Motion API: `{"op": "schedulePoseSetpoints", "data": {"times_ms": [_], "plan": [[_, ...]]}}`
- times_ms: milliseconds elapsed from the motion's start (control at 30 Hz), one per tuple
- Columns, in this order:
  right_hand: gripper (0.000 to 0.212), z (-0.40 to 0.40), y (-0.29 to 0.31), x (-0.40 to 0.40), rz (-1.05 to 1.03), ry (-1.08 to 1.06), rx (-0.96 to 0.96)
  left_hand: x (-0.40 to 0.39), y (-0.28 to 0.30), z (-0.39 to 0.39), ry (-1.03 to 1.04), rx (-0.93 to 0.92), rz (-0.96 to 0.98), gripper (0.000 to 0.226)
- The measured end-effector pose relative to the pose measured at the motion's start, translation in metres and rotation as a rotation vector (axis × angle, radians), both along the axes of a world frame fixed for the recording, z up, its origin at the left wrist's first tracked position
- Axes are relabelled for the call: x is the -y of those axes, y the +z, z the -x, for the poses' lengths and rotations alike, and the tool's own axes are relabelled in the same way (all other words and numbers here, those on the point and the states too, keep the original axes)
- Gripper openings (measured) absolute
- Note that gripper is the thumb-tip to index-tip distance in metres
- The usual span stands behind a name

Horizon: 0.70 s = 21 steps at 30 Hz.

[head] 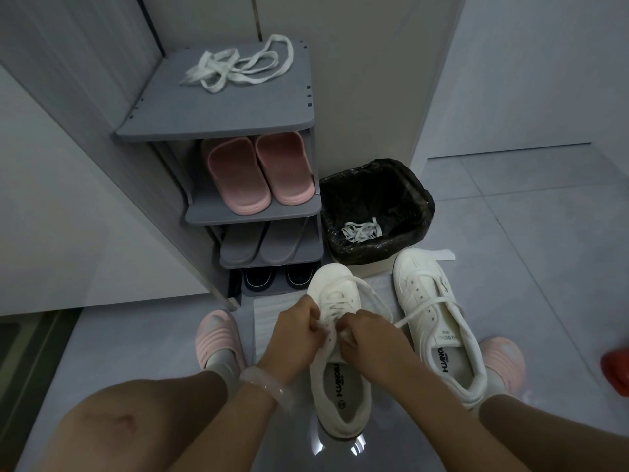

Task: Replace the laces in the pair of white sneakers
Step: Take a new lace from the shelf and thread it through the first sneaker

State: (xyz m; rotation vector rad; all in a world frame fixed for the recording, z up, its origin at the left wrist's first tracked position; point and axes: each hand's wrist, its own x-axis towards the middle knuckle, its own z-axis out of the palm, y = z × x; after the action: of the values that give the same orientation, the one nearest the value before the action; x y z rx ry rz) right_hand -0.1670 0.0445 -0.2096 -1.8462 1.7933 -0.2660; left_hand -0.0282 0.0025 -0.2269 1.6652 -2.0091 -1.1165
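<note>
Fig.: I see a grey shoe rack [218, 127] w/ a loose lace [238, 68] on top; black-lined bin [376, 212] beside it holds another lace [360, 229]. On the floor, right sneaker [439, 321] lies part-laced. Left sneaker [340, 356] sits centre: my left hand [296, 335] and right hand [366, 335] each pinch its lace [371, 294] at the eyelets, both grips clenched.

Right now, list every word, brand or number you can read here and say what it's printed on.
"HUANQIU" on the insole of the left sneaker.
"HUANQIU" on the insole of the right sneaker.
The same word on the right sneaker's tongue label, small and blurred.
The round size mark under the left insole's logo and the small print below both logos are too small to read.
</note>
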Motion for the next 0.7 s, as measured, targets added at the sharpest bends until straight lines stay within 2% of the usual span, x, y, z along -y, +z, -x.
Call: {"op": "schedulePoseSetpoints", "data": {"times_ms": [67,133,233,367,533,700], "plan": [[0.025,-0.004,-0.003,-0.001,0.011,-0.012,-0.041,0.0,-0.003,-0.002,0.114,-0.082,-0.136,0.03],[0.023,-0.008,-0.008,-0.003,0.034,-0.065,-0.061,0.0,-0.005,-0.004,0.139,-0.101,-0.177,0.032],[0.025,-0.011,-0.017,-0.006,0.011,-0.182,0.044,0.0,-0.001,-0.005,0.049,-0.036,-0.145,0.037],[0.028,-0.011,-0.023,-0.006,-0.074,-0.201,0.147,-0.004,0.009,-0.006,-0.112,0.066,-0.142,0.032],[0.028,-0.01,-0.027,-0.003,-0.076,-0.261,0.237,-0.007,0.011,-0.007,-0.158,0.098,0.047,0.011],[0.023,-0.011,-0.025,-0.003,-0.032,-0.24,0.202,-0.015,0.008,-0.003,-0.086,0.082,0.156,0.012]]}}
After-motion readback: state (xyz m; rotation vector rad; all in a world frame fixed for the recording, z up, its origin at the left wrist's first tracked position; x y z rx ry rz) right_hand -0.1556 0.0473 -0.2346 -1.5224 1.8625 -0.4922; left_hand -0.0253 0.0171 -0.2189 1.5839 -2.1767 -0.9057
